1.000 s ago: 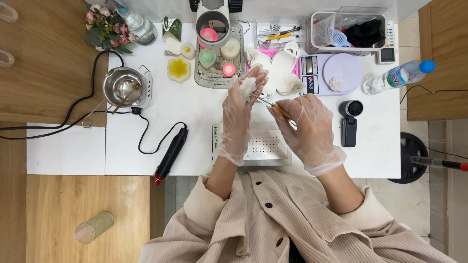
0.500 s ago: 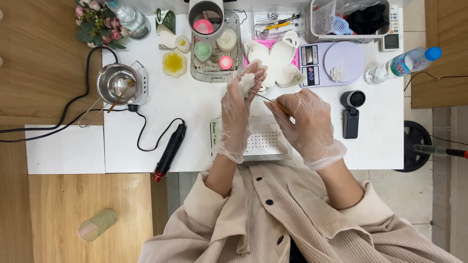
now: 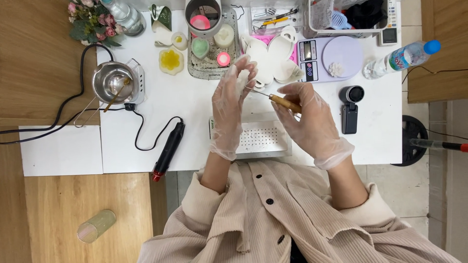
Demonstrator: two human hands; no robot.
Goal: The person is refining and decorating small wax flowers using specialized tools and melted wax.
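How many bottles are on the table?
2: a clear water bottle with a blue cap lying at the right edge, and a clear bottle at the top left beside the pink flowers. Others may be out of frame.

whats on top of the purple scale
A small white flower-shaped piece sits on the round pan of the purple scale. The far edge of the pan is covered by a clear bin, so anything lying there cannot be seen.
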